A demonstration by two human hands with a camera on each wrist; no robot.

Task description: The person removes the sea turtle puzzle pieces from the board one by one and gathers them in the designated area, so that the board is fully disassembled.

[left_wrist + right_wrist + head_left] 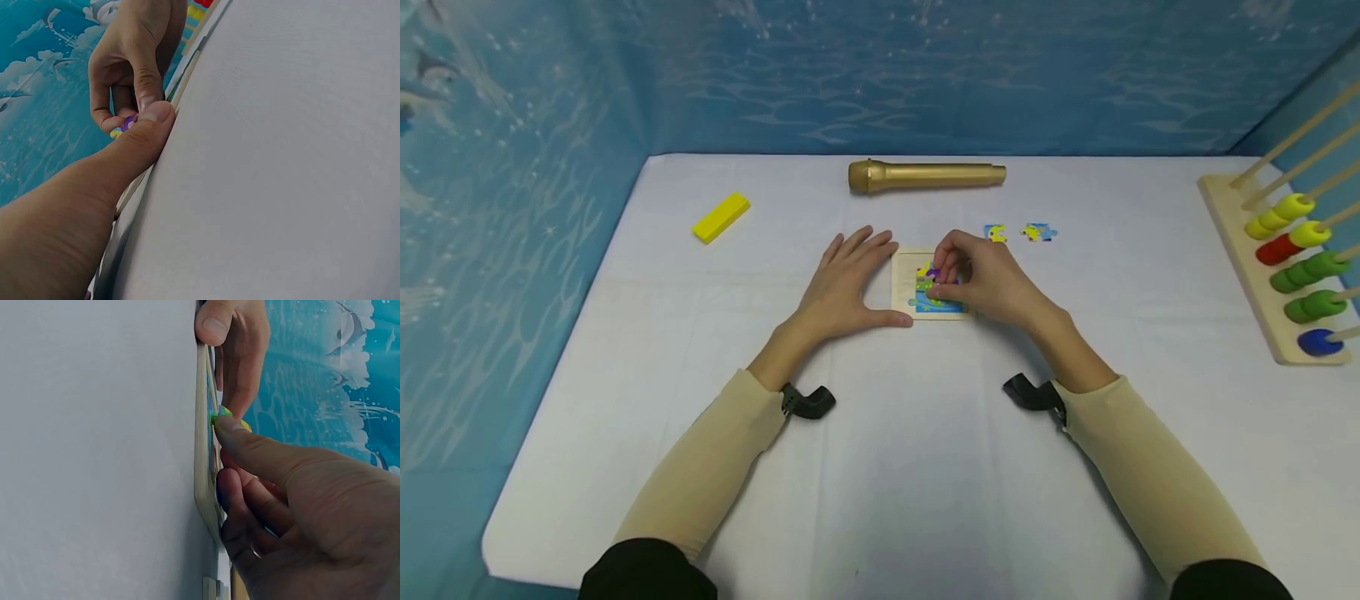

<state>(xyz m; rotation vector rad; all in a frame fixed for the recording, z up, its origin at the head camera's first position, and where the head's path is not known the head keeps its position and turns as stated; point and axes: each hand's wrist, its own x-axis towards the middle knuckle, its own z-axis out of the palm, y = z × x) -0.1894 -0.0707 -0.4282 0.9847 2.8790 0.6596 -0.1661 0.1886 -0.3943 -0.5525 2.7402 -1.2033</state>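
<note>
Right hand (988,279) pinches a puzzle piece (129,122) at the wooden tray (903,282). Left hand (852,287) spread, thumb on tray's near-left corner. Two loose pieces (1033,232) lie beyond, to the right; gold microphone (936,175) farther back.

Head view: bright, diffuse light; soft shadows on tabletop (910,433) along inner side of both sleeves (700,467); fine detail on puzzle pcs (1038,232) soft. L & R wrist views: dimmer, greyer; shadow at R end of puzzle board (201,437).

Smooth, matt wooden puzzle tray (904,279)
</note>
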